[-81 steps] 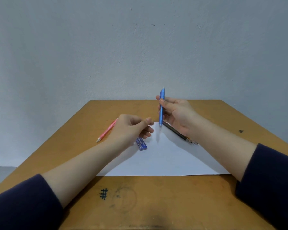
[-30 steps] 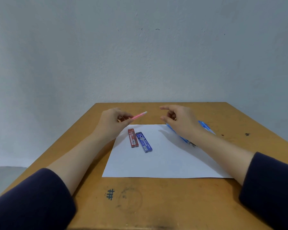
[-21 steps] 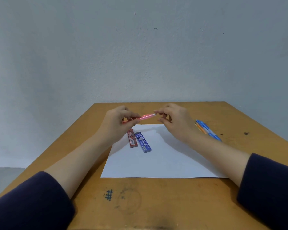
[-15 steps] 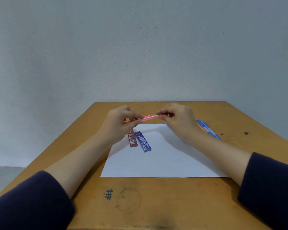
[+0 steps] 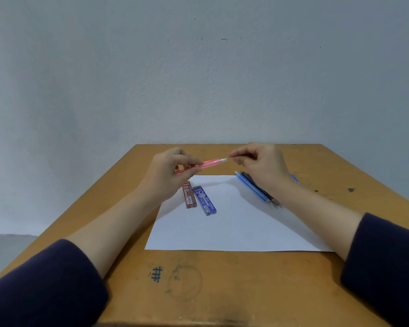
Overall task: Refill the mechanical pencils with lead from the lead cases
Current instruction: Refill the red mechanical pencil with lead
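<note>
a: what sits at the left of the frame?
b: the left hand (image 5: 168,173), out of a dark sleeve (image 5: 45,279), is raised over the wooden table (image 5: 128,232). its thumb and curled fingers grip the pink mechanical pencil (image 5: 211,162) by the lower barrel. the pencil is held almost level in the air, with its pale end pointing right.

a: and under it?
b: 2 lead cases lie flat on the white sheet of paper (image 5: 234,227), near its far left corner. the red lead case (image 5: 189,196) is just beside the blue lead case (image 5: 206,201), which reads "0.5 pencil lead".

a: the other hand?
b: the right hand (image 5: 265,168) is up at the same height, just right of the pencil's pale end, with a sliver of gap between them. thumb and forefinger are pinched together and the other fingers are curled in. whether anything small sits in that pinch cannot be told.

a: further right?
b: below that wrist a blue mechanical pencil (image 5: 252,185) and a dark pencil (image 5: 273,200) lie side by side at the paper's right edge. a bit of another blue item (image 5: 294,178) shows past the wrist, mostly hidden.
</note>
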